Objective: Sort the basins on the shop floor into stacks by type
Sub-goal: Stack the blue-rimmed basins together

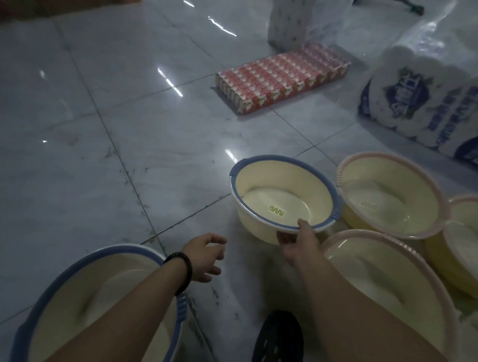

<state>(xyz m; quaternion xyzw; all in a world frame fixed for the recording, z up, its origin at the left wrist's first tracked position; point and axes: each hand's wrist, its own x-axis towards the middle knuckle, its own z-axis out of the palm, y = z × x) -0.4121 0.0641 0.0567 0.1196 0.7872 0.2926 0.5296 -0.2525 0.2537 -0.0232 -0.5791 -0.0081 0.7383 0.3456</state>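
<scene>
Now the right hand [297, 245] pinches the cream, blue-rimmed basin [273, 185] at its near rim; the left hand [204, 256] hangs slack.

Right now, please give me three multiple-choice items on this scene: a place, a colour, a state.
1. Where does the carton pack lie? A in a basin; B on the floor, beyond the held basin; C under the left arm.
2. Which rim colour has the held basin? A pink; B green; C blue.
3. How is the left hand? A open, holding nothing; B gripping a rim; C pressing the pack.
Key: B, it lies on the floor farther off; C, the rim under the right hand is blue; A, its fingers curl loosely round nothing.
</scene>
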